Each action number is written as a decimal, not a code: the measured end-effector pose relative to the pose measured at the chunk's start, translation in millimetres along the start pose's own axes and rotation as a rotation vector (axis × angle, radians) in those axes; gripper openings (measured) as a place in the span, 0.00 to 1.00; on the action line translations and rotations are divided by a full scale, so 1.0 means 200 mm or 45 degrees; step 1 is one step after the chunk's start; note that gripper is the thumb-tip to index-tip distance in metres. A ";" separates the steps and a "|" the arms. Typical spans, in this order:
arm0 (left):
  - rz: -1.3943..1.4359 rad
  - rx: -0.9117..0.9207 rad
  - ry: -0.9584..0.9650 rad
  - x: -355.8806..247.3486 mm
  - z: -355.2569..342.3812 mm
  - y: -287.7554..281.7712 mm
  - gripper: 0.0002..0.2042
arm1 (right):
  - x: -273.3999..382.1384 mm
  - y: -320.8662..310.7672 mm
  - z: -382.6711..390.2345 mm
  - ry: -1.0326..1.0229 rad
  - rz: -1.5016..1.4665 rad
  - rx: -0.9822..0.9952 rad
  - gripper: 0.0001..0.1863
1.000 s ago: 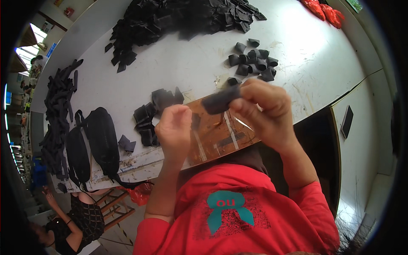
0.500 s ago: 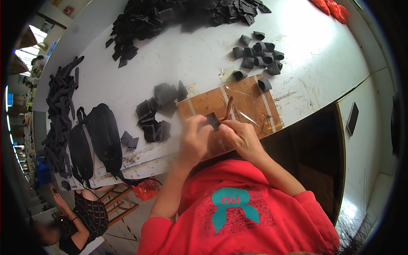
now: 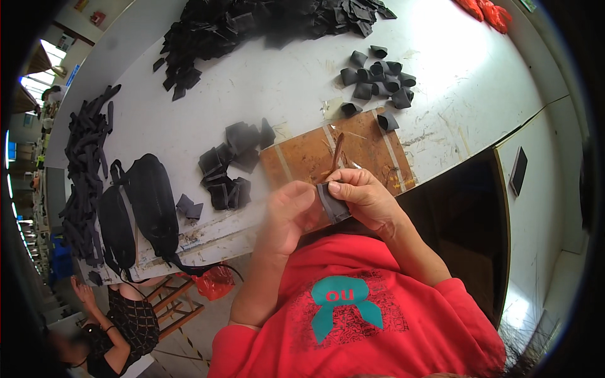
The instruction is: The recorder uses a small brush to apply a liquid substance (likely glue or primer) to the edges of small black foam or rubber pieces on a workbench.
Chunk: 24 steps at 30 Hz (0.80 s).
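A small piece of dark grey-black material (image 3: 333, 206), strip-like with a paler band, hangs from my right hand (image 3: 367, 198). The thumb and fingers of that hand pinch its upper edge. Close on its left is my left hand (image 3: 290, 211), smeared by motion, so its grip cannot be made out. Both hands are over the near edge of a worn brown board (image 3: 302, 157). On the board, just beyond my fingers, lies a slender brown stick-like thing (image 3: 339, 148).
Black tube-shaped loops (image 3: 378, 82) stand beyond the board. Flat black pieces (image 3: 239, 142) lie to its left, with a large black heap (image 3: 252, 25) at the far side. Black pouches (image 3: 151, 201) and dark strips (image 3: 88, 170) lie further left. Another person (image 3: 120, 321) sits at lower left.
My right hand has turned and drawn the black piece slightly nearer to me, so more of its length shows. My left hand has shifted and blurred beside it.
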<state>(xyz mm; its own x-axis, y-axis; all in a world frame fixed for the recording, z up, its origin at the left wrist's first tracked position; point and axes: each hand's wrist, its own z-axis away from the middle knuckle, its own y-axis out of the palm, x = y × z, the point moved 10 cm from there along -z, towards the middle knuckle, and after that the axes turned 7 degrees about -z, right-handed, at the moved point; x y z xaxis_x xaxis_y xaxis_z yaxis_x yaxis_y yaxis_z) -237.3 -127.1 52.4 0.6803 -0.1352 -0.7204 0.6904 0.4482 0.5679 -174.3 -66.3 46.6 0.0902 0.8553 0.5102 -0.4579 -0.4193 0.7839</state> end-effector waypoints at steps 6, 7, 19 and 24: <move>-0.119 -0.042 -0.049 0.01 -0.02 -0.03 0.04 | -0.02 -0.02 -0.01 0.050 0.010 -0.025 0.03; -0.151 -0.055 -0.036 0.01 -0.02 -0.03 0.04 | -0.01 -0.02 0.00 0.048 0.010 -0.022 0.03; -0.422 -0.345 0.510 -0.16 0.06 0.01 0.02 | 0.27 0.22 0.19 -0.928 1.432 -0.292 0.10; -1.170 -0.537 0.777 -0.21 0.11 0.04 0.02 | 0.27 0.25 0.19 -1.110 1.580 -0.320 0.04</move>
<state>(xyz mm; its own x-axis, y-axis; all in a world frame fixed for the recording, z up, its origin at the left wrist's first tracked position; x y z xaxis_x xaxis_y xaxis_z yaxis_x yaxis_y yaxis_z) -254.5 -137.3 96.1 -0.3387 -0.1660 -0.9261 0.6459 0.6747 -0.3572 -159.5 -52.2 127.5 -0.0163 -0.4586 0.8885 -0.7582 -0.5737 -0.3100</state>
